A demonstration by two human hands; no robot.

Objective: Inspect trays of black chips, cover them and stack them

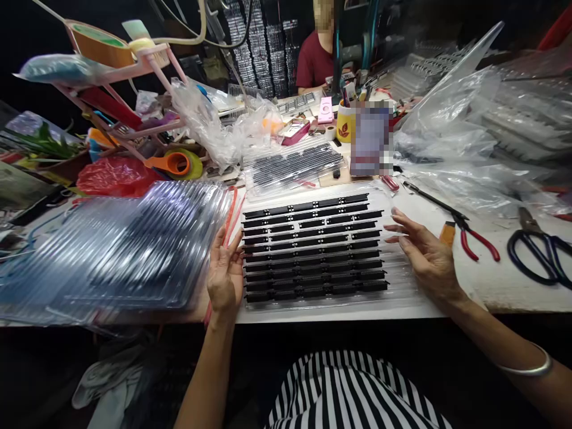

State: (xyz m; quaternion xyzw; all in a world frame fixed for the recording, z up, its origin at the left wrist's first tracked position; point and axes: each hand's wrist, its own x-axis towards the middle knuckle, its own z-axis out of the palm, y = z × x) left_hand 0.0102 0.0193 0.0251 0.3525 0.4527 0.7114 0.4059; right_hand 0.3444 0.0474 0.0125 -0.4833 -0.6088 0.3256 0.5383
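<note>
A clear plastic tray (313, 304) lies near the table's front edge, with several rows of black slotted strips (313, 259) in it. My left hand (224, 271) is upright at the tray's left side, fingers stretched and apart, at or touching the strips' ends. On the other side my right hand (424, 253) is open, its spread fingers pointing at the tray's right edge over clear plastic. Whether they touch it I cannot tell. Just behind lies another clear tray (263, 190) with dark strips in it. A wide stack of clear ribbed trays (111, 256) sits left of my left hand.
Red-handled pliers (478, 241), a yellow cutter (447, 233) and dark-handled scissors (536, 253) lie to the right. A yellow mug (344, 122) and a phone-like slab (370, 143) stand behind. Plastic bags (482, 131) crowd the back right. A person in a dark red shirt (313, 59) is across the table.
</note>
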